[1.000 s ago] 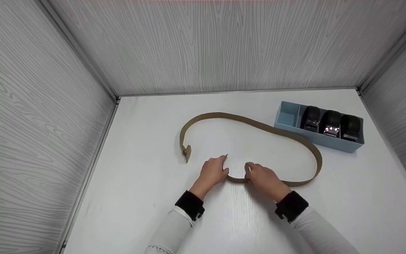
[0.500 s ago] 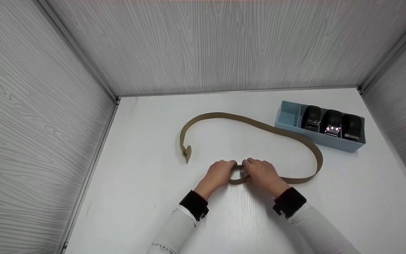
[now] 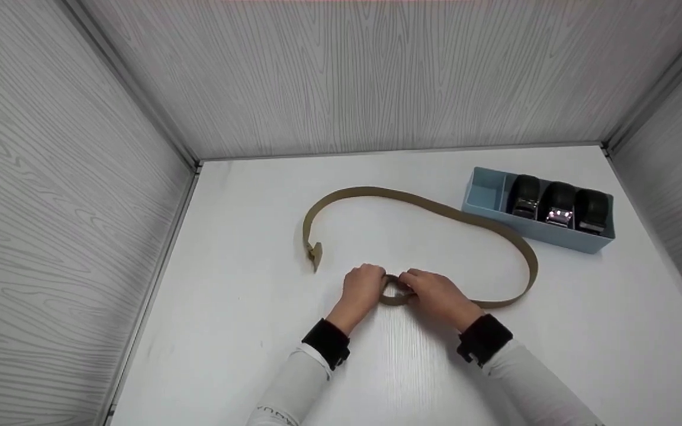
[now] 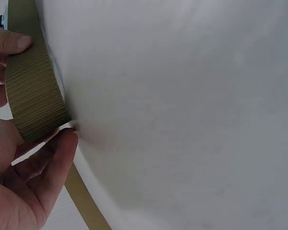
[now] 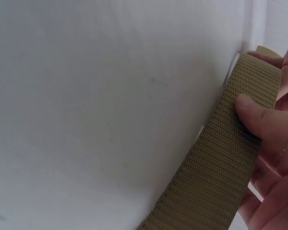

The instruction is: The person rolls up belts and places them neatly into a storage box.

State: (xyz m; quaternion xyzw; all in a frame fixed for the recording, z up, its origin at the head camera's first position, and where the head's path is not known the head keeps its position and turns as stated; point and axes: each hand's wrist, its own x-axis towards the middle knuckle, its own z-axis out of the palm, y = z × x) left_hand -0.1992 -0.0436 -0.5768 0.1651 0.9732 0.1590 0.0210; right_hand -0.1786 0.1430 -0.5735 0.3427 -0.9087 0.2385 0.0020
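Belt, one, tan webbing: on the table, mostly standing on edge.

Risks, as I judge them from my station: the small loop may spring wide if either grip slackens, for the webbing looks stiff; its edges may run uneven if one side rides higher; a tug on the long run may nudge the tray, as the belt passes its near side, touching or just beside, I cannot tell which; the buckle may drag if the run is drawn in.

Hands, two: close, with the loop between them. Left hand: at the loop's nine o'clock, pinching the webbing. Right hand: at its three o'clock, thumb laid across the webbing, fingers behind, clamped on it.

Belt's course, reckoned from the hands: leaves at three o'clock, bends round by two, crosses twelve well beyond them, ends in the buckle at ten.

Tray, one, blue: at two o'clock, holding three black rolls.
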